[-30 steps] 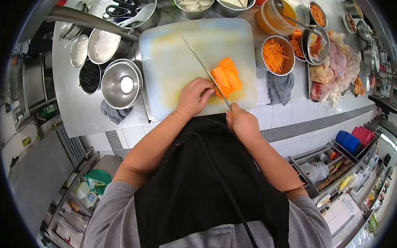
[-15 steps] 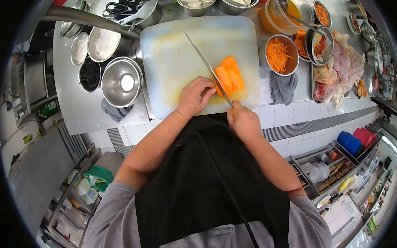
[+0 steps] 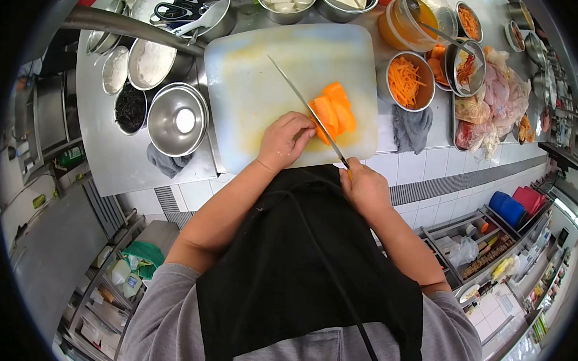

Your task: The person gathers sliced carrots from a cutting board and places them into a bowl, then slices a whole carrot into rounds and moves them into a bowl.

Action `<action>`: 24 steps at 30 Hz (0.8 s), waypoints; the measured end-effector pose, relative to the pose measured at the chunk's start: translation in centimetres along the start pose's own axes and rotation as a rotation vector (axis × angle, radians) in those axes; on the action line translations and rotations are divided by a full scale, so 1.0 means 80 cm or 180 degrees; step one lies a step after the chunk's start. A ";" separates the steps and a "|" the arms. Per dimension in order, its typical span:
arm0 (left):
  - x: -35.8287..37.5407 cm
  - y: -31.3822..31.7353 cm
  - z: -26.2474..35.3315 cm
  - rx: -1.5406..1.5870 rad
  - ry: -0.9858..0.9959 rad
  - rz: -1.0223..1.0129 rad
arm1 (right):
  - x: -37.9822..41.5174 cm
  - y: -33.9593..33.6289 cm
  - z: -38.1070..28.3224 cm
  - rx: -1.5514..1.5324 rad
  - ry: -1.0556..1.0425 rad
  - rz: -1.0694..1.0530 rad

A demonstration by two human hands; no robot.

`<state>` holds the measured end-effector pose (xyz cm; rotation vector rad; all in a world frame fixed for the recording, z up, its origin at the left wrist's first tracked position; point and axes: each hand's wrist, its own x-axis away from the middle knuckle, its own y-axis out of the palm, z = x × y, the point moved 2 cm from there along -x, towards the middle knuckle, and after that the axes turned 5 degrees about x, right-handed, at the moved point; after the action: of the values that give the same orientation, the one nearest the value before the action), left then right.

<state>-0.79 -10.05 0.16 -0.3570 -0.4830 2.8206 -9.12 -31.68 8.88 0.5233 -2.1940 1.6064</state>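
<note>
On the white cutting board (image 3: 254, 71) lie broad slices of carrot (image 3: 337, 109), fanned against each other right of the blade. My right hand (image 3: 367, 186) grips the handle of a long knife (image 3: 298, 95) at the board's front edge. The blade slants up and left across the board, its tip near the upper middle. My left hand (image 3: 286, 141) is closed, with fingers curled and pressed to a bit of carrot beside the blade. Its fingertips hide most of that piece.
Right of the board stand a metal bowl of shredded carrot (image 3: 404, 80), an orange container (image 3: 399, 25) and a tray of bagged raw meat (image 3: 495, 102). Nested steel bowls (image 3: 176, 119) and a bowl of white powder (image 3: 152, 62) are at left. A metal bar (image 3: 122, 28) crosses the upper left.
My right hand has drawn the knife back, down and to the right, so the handle is farther from the carrot. My left hand has stayed nearly still.
</note>
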 end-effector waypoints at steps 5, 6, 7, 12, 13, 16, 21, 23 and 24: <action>0.000 -0.002 0.004 -0.0019 -0.0026 -0.0005 | 0.011 -0.001 0.008 -0.0031 -0.0080 0.0064; 0.000 -0.003 0.002 -0.0020 -0.0037 0.0000 | 0.012 0.000 0.009 -0.0016 -0.0069 0.0054; 0.000 -0.002 0.001 -0.0024 -0.0008 -0.0009 | 0.013 -0.001 0.008 -0.0014 -0.0069 0.0046; -0.002 -0.001 0.000 -0.0037 0.0033 -0.0016 | 0.012 0.000 0.008 0.0019 0.0006 -0.0055; -0.002 -0.002 0.000 -0.0028 0.0030 -0.0015 | 0.007 0.006 0.009 0.0021 0.0005 -0.0055; 0.000 0.001 0.002 -0.0002 -0.0033 -0.0036 | -0.009 0.014 0.005 -0.0155 -0.0188 0.0123; -0.001 0.000 -0.002 -0.0032 -0.0046 -0.0020 | -0.012 0.012 -0.001 -0.0207 0.0030 -0.0091; 0.001 0.001 -0.002 -0.0017 0.0077 0.0009 | -0.026 0.022 -0.005 -0.0223 -0.0003 -0.0031; 0.002 0.002 -0.002 -0.0019 0.0080 0.0020 | -0.033 0.023 -0.008 -0.0241 -0.0056 0.0046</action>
<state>-0.92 -10.10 -0.05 -0.3954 -0.4858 2.8178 -7.73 -30.33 6.23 0.5025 -2.2665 1.5245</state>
